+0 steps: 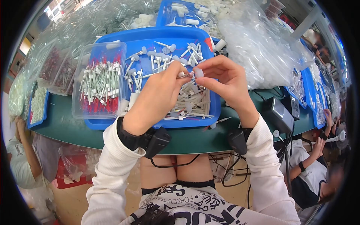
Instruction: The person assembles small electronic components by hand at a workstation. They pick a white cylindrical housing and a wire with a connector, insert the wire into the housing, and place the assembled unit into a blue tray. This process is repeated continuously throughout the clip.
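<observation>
Over a blue tray (108, 36), my two hands meet with their fingertips close together. My right hand (227, 82) pinches a small translucent white disc-shaped cap (198, 73) between thumb and forefinger. In my left hand (155, 93), the closed fingers grip a thin wired part (184, 75) whose end reaches the disc; whether it passes into the disc I cannot tell. Beneath them lie several white stick-like parts with round caps (162, 57) and a pile of thin white sticks (202, 101). My left wrist partly covers the tray's lower side.
A clear plastic box (77, 95) of white-and-red wired sticks overlaps the tray's left side. Bags of white caps (258, 52) lie at the far right. Black power adapters (277, 114) with cables sit on the green table (67, 120). Other people work at both sides.
</observation>
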Tool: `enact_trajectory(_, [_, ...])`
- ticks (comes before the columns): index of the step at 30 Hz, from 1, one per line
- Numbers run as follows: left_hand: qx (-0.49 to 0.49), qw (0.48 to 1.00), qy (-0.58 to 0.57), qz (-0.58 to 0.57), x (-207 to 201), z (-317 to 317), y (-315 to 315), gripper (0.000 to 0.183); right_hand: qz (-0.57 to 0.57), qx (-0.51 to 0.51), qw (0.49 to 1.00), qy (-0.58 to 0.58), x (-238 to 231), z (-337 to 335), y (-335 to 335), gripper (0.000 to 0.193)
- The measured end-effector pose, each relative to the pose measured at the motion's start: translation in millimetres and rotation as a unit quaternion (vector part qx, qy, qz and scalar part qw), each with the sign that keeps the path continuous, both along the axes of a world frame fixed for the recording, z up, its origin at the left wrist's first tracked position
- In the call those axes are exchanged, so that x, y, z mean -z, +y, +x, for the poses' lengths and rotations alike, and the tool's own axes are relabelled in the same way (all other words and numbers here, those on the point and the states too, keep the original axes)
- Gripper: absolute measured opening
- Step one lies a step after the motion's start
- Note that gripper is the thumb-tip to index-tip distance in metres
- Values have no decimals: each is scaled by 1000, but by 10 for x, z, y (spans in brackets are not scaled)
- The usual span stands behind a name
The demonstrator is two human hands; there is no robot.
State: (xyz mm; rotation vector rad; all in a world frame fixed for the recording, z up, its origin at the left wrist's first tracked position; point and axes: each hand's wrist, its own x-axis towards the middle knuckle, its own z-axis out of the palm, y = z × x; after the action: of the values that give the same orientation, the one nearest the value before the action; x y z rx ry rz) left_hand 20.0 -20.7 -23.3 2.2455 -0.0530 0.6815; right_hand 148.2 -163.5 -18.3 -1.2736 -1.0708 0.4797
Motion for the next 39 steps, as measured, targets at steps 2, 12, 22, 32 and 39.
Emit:
enact_trajectory(2, [-11,998,-8,65,-18,-15,13,28,5,7,1000,-7,9,11,-6,23])
enact_trajectory(12, [-35,999,-24,13,-22,3,-28,10,-14,25,1000,-2,12,25,-9,26])
enact_trajectory(22, [-24,993,-71,94,-19,-41,11,4,-50,0,998,48,100,0,-18,25])
enact_trajectory(32, [-48,970,-101,217,-6,-23,-39,15,-51,5,996,73,109,4,-22,21])
enact_trajectory(39, [-22,961,-129,242,-45,-38,-44,20,-52,-15,995,79,81,-29,-48,21])
